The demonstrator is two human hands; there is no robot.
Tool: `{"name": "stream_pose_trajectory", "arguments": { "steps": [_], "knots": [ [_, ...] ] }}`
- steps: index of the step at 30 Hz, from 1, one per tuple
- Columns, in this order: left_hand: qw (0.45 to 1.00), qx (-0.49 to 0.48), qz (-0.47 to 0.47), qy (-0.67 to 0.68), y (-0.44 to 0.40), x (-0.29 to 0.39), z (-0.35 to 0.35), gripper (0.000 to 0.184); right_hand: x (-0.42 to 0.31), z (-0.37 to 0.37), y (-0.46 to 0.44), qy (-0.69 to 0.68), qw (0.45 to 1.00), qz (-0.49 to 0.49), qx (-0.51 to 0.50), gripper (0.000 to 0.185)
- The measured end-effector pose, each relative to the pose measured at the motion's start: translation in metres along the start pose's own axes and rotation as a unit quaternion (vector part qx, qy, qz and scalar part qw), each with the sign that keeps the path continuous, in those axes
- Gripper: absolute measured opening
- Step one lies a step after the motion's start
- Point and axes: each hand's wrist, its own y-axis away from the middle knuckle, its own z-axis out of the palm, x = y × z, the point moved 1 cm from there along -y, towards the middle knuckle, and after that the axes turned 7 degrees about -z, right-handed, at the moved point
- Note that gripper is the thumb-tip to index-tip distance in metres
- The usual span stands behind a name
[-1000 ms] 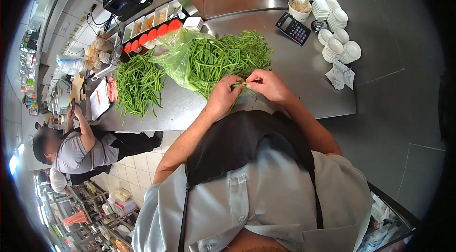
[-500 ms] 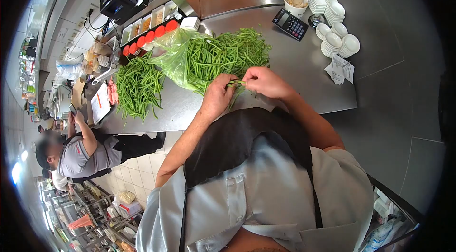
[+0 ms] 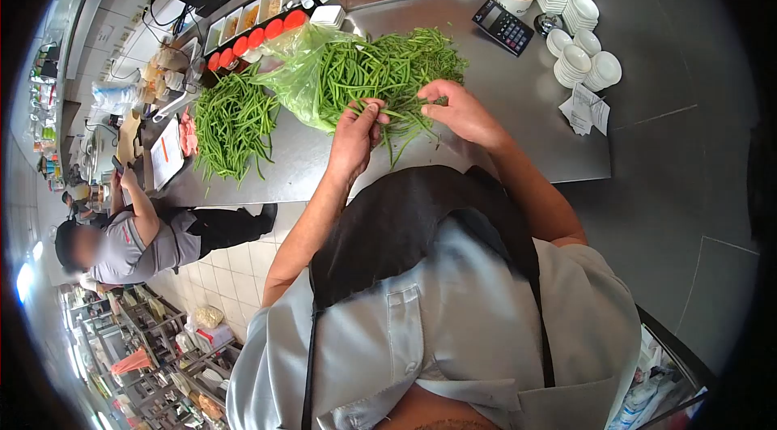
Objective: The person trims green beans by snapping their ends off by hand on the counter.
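Green bean (image 3: 396,114) pinched in left hand (image 3: 353,143), just right of plastic bag (image 3: 298,83); right hand (image 3: 467,117) farther right of it, fingers parted — can't tell if holding anything. Slack pinch could drop the bean into the heap (image 3: 366,67) beside the bag — mix-up.

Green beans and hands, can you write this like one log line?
left hand: holding bean | right hand: fingers parted, off the bean | bean heaps: two, on metal table | plastic bag: between heaps
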Motion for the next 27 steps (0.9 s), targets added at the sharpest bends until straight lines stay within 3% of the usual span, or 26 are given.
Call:
{"name": "stream_pose_trajectory", "arguments": {
  "steps": [10,13,16,17,18,19,20,24,26,27],
  "knots": [
    [0.999,-0.023,-0.014,0.04,0.006,0.002,0.003,0.018,-0.016,0.021,-0.004,0.115,0.991,-0.03,-0.055,0.019],
    [0.993,-0.058,-0.031,0.1,0.007,-0.001,-0.001,0.019,-0.023,0.018,-0.011,0.123,0.987,0.001,-0.104,0.016],
    [0.975,-0.09,-0.071,0.192,0.007,-0.003,-0.004,0.019,-0.011,0.023,-0.019,0.034,0.988,0.003,-0.151,0.013],
    [0.965,-0.105,-0.095,0.219,0.007,-0.004,-0.007,0.019,-0.007,0.027,-0.019,-0.149,0.975,0.057,-0.151,0.011],
    [0.954,-0.12,-0.118,0.247,0.007,-0.003,-0.006,0.018,-0.008,0.032,-0.019,-0.327,0.927,0.109,-0.145,0.009],
    [0.952,-0.122,-0.116,0.256,0.008,-0.003,-0.004,0.018,-0.01,0.036,-0.02,-0.493,0.845,0.157,-0.134,0.007],
    [0.949,-0.122,-0.113,0.266,0.009,-0.004,-0.002,0.018,-0.012,0.037,-0.022,-0.502,0.841,0.14,-0.147,0.002],
    [0.972,-0.099,-0.078,0.198,0.016,0.002,-0.011,0.017,-0.007,0.033,-0.032,-0.423,0.898,0.101,-0.069,0.006],
    [0.985,-0.04,-0.063,0.156,0.026,0.003,-0.012,0.013,0.004,0.026,-0.037,-0.141,0.99,-0.016,0.028,0.007],
    [0.99,-0.003,-0.063,0.124,0.028,-0.002,-0.014,0.014,0.005,0.022,-0.038,0.009,0.994,-0.076,0.076,0.008]
  ]
}}
